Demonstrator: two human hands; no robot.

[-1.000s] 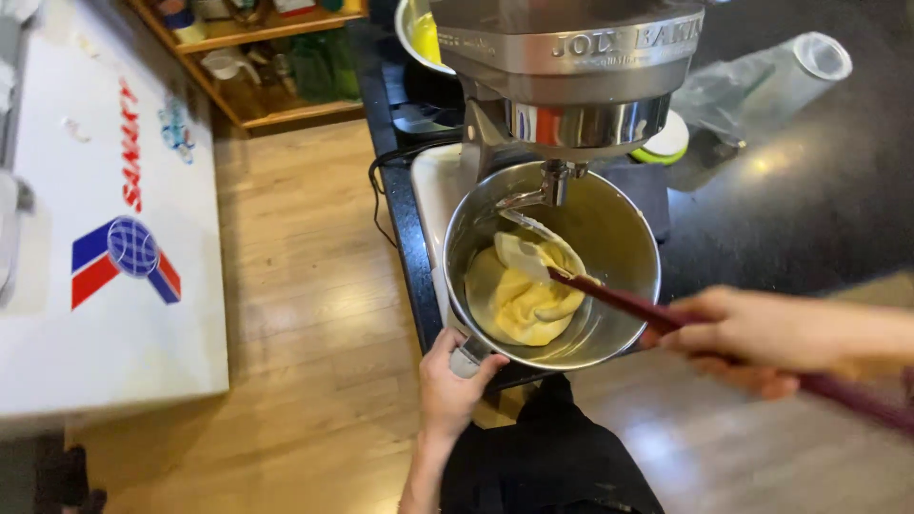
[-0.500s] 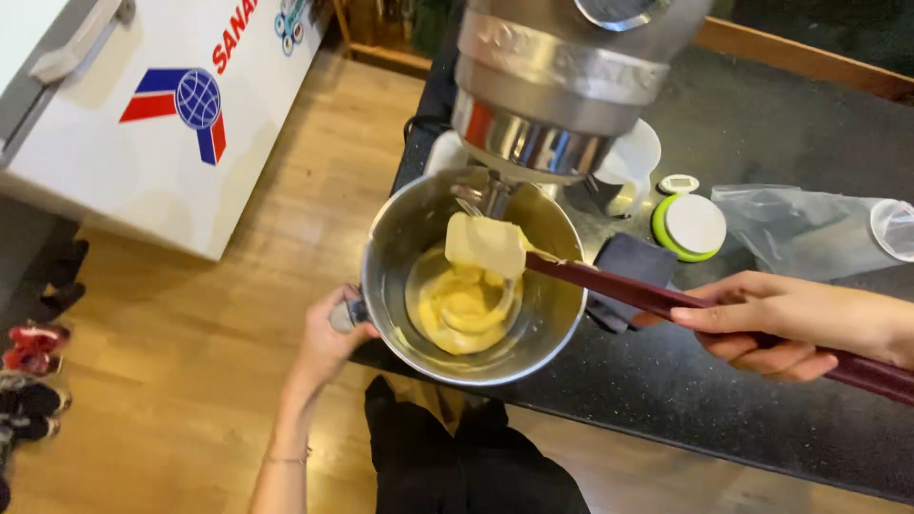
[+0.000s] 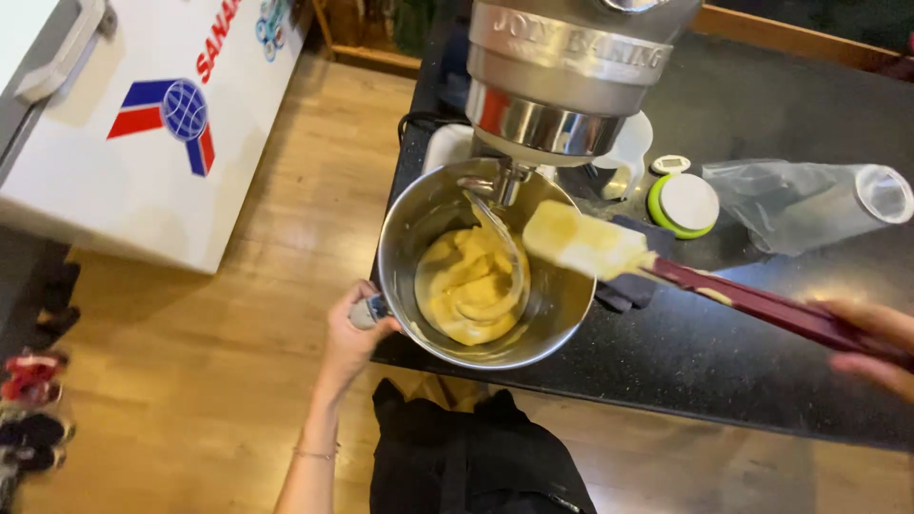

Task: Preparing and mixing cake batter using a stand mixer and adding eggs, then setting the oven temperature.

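Note:
A steel mixing bowl (image 3: 419, 228) sits under the head of a silver stand mixer (image 3: 562, 67) on a black counter. Pale yellow batter (image 3: 471, 286) lies in the bowl's bottom. My left hand (image 3: 350, 333) grips the bowl's handle at its near-left side. My right hand (image 3: 871, 343), at the right edge, holds the dark red handle of a spatula (image 3: 666, 271). Its cream blade, smeared with batter, is lifted above the bowl's right rim.
A round white and green lid (image 3: 684, 203) and a clear plastic bag with a ring end (image 3: 809, 200) lie on the counter (image 3: 705, 362) to the right. A white chest freezer (image 3: 143, 124) stands at left over a wooden floor. Shoes lie at far left.
The spatula blade has come up out of the bowl and toward its right rim. The view has shifted, and my left hand stays on the bowl's handle.

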